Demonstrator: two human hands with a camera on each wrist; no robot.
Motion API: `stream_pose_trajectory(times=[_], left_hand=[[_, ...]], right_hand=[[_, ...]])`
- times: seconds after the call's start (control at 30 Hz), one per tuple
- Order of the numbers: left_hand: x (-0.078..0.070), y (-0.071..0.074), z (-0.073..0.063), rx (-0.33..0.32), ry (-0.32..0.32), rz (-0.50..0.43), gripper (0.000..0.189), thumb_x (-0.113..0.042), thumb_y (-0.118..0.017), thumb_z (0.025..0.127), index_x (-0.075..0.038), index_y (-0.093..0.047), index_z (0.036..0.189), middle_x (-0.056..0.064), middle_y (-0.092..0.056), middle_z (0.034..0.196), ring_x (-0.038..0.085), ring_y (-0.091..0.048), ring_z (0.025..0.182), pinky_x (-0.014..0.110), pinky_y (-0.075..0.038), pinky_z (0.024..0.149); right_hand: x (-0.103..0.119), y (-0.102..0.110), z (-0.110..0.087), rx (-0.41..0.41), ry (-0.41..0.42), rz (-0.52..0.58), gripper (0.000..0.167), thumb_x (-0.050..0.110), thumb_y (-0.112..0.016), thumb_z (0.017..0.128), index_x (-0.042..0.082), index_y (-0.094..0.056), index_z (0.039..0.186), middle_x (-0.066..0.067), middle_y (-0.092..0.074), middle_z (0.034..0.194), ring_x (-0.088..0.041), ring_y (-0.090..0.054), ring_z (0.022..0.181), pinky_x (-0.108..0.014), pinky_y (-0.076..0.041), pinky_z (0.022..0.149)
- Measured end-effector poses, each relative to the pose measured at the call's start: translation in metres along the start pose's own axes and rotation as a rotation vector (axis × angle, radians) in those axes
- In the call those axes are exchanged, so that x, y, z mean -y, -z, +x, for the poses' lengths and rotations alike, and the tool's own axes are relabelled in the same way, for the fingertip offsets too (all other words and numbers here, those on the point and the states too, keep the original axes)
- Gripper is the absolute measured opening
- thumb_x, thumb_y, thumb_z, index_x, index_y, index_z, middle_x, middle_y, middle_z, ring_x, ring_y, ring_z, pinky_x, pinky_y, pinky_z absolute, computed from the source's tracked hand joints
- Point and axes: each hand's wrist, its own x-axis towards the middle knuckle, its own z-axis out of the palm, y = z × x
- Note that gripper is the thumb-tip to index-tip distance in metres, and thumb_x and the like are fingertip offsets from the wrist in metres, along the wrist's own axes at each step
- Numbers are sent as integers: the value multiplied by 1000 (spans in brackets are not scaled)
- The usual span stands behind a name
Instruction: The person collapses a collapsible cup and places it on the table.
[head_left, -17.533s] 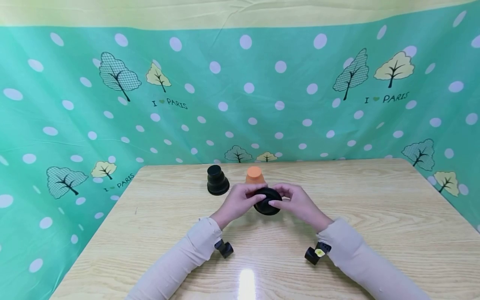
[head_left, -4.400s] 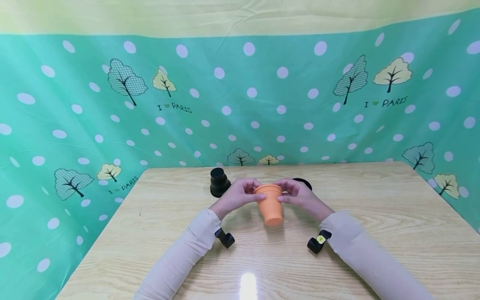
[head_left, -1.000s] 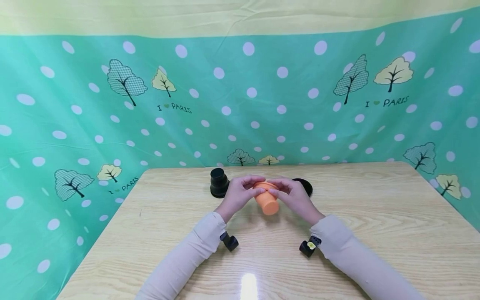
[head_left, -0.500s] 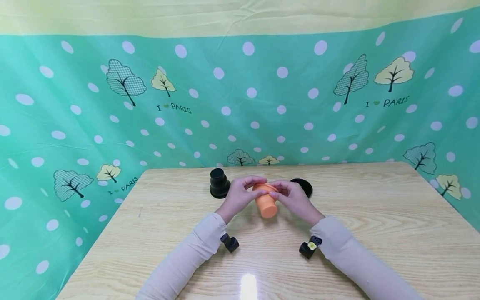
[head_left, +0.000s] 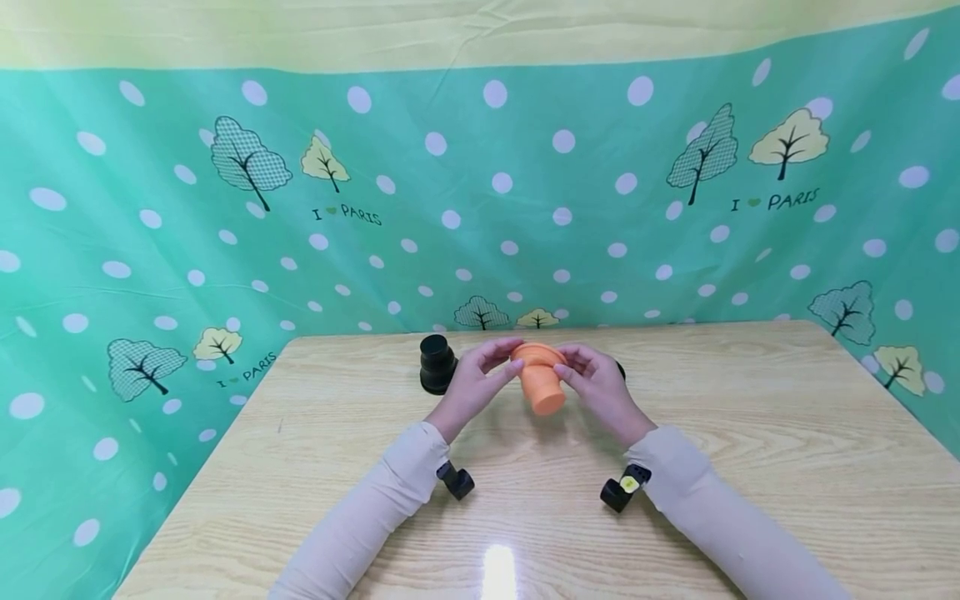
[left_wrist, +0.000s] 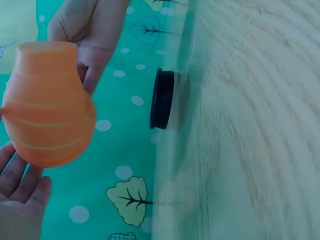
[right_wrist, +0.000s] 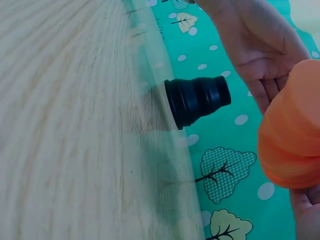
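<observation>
The left hand [head_left: 476,382] and the right hand [head_left: 602,388] both grip the orange cup [head_left: 543,385], one at each side. Each hand has its thumb on the near side and its fingers round the back, up by the wide part. The cup is held up in the air over the table [head_left: 360,533], near the middle of the far half. It is tipped, with its wide end up and away from the person and its small end down and toward them. Its side bulges and has rings round it. Past the left hand, the black cup [head_left: 435,363] stands on the table with its wide end down and its small end up. Its side goes up in steps. Behind the right hand is a low black disc [left_wrist: 162,99], flat on the table; the hand hides most of it from the head camera. The person wears pale sleeves [head_left: 367,512], and a small black camera [head_left: 457,481] sits at each wrist. The table has a light wood look, with a bright shiny spot close to the person. Behind it hangs a green cloth [head_left: 405,275] with white dots and trees.
</observation>
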Motion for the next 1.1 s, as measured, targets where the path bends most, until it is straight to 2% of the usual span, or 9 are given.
stream_pose_trajectory(times=[0.17,0.3,0.4,0.73,0.97,1.1], left_hand=[[5,-1,0,54,46,-53,42,-8,-58,94,5,-49,132,20,-55,128,28,-55,115,34,-46,98],[20,-2,3,37,55,-86,42,-11,-62,91,0,-52,131,18,-57,123,23,-58,108,29,-49,92],[28,-3,6,14,32,-82,41,-12,-65,89,0,-55,127,17,-59,118,20,-60,104,28,-51,89],[27,-5,5,-24,7,-58,34,-11,-68,87,3,-58,116,15,-61,107,16,-61,96,28,-53,86],[30,-5,5,-89,-9,38,27,-7,-70,85,4,-61,108,16,-62,101,15,-57,89,28,-55,80],[21,-5,3,-106,-17,67,25,-5,-69,85,6,-63,106,19,-64,101,19,-59,91,28,-55,80]], right_hand=[[2,-1,-1,-6,-10,31,28,2,-60,91,-12,-54,115,-4,-62,100,-6,-59,90,-17,-50,80],[2,-1,0,-7,-8,33,28,2,-60,91,-12,-55,115,-6,-62,101,-6,-59,90,-18,-50,80],[0,-1,0,-8,-13,26,29,3,-60,91,-11,-55,115,-9,-63,102,-6,-59,90,-18,-51,79],[-2,-1,0,-9,-4,22,29,2,-61,91,-13,-56,115,-5,-64,98,-6,-60,87,-19,-52,77],[-4,-2,-1,22,12,1,30,4,-61,91,-12,-57,116,-15,-64,103,-5,-61,88,-24,-53,80],[-3,0,-3,49,35,21,31,6,-61,91,-12,-57,117,-9,-65,102,-6,-62,88,-20,-53,78]])
